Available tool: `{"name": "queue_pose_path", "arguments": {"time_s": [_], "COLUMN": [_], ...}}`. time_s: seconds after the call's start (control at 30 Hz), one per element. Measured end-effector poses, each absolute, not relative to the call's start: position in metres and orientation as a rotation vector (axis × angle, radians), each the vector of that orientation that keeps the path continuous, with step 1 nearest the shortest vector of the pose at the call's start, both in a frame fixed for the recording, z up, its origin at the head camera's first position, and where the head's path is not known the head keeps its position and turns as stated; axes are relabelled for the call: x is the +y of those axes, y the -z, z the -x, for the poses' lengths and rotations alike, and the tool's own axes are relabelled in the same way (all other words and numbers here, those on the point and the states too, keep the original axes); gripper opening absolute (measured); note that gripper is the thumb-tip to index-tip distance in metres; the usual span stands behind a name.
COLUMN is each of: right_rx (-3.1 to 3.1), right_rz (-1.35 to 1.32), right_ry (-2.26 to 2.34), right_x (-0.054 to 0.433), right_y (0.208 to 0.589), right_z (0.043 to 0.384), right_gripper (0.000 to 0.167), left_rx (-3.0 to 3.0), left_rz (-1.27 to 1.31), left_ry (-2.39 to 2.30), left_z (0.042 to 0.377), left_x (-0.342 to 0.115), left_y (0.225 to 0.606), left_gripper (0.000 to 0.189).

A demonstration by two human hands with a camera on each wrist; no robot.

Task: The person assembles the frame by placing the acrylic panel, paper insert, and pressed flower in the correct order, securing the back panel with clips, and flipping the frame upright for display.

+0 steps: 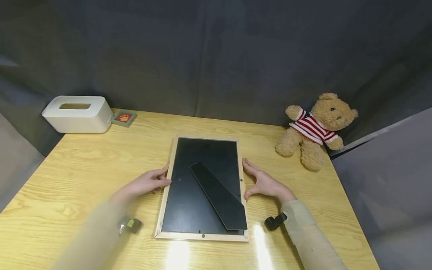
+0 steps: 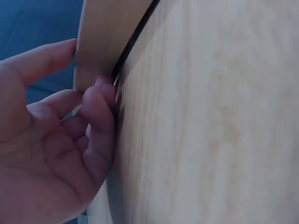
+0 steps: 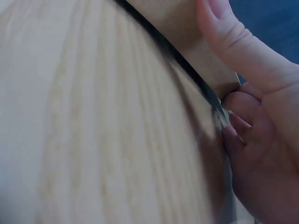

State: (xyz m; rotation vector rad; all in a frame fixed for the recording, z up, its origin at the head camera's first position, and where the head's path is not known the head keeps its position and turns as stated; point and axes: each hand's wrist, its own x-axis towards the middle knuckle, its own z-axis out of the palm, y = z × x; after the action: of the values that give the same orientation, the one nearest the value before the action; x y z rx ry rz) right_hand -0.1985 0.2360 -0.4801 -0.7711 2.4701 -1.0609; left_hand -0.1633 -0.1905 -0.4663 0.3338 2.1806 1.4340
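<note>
A picture frame (image 1: 216,237) lies face down on the wooden table, its pale wooden border around a black back panel (image 1: 187,195). Across the panel a black easel leg (image 1: 219,198) slants toward the lower right corner. My left hand (image 1: 150,182) grips the frame's left side, thumb at the border. In the left wrist view its curled fingers (image 2: 100,112) meet the frame's lower edge, close to the tabletop. My right hand (image 1: 264,183) holds the opposite side, with the thumb (image 3: 238,44) against the frame's side and the fingertips tucked at its bottom edge. The frame's front is hidden.
A white tissue box (image 1: 79,114) stands at the back left, beside a small green square with a red centre (image 1: 124,118). A teddy bear (image 1: 312,129) in a striped shirt leans at the back right. Dark curtain (image 1: 202,56) hangs behind the table.
</note>
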Motion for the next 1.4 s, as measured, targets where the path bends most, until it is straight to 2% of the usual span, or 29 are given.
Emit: {"name": "queue_pose_path", "arguments": {"time_s": [0.33,0.43,0.6,0.67,0.9,1.07,1.2,1.4], "right_rx": [1.971,1.977,2.138,2.166,2.037,1.878,1.705,1.654], "right_rz": [0.810,0.854,0.911,0.898,0.865,0.847,0.900,1.014], "right_ry": [1.681,1.810,1.953,2.037,2.313,2.411,2.471,2.501], "right_x": [0.231,0.230,0.228,0.225,0.214,0.212,0.210,0.208], "right_y": [0.468,0.458,0.445,0.440,0.430,0.426,0.423,0.416], "right_z": [0.194,0.193,0.195,0.196,0.196,0.193,0.193,0.193], "right_gripper": [0.115,0.101,0.069,0.062,0.061,0.064,0.060,0.055], "left_rx": [2.105,1.977,1.905,1.928,2.013,1.974,1.962,2.040], "left_rz": [-0.306,-0.314,-0.392,-0.447,-0.570,-0.615,-0.650,-0.649], "left_ry": [-1.632,-1.748,-1.876,-1.901,-1.960,-1.976,-1.970,-1.951], "left_z": [0.155,0.155,0.157,0.158,0.158,0.156,0.155,0.153], "left_x": [-0.193,-0.195,-0.199,-0.200,-0.198,-0.200,-0.201,-0.199], "left_y": [0.453,0.448,0.441,0.439,0.434,0.433,0.431,0.423], "left_gripper": [0.081,0.082,0.077,0.076,0.079,0.072,0.069,0.076]}}
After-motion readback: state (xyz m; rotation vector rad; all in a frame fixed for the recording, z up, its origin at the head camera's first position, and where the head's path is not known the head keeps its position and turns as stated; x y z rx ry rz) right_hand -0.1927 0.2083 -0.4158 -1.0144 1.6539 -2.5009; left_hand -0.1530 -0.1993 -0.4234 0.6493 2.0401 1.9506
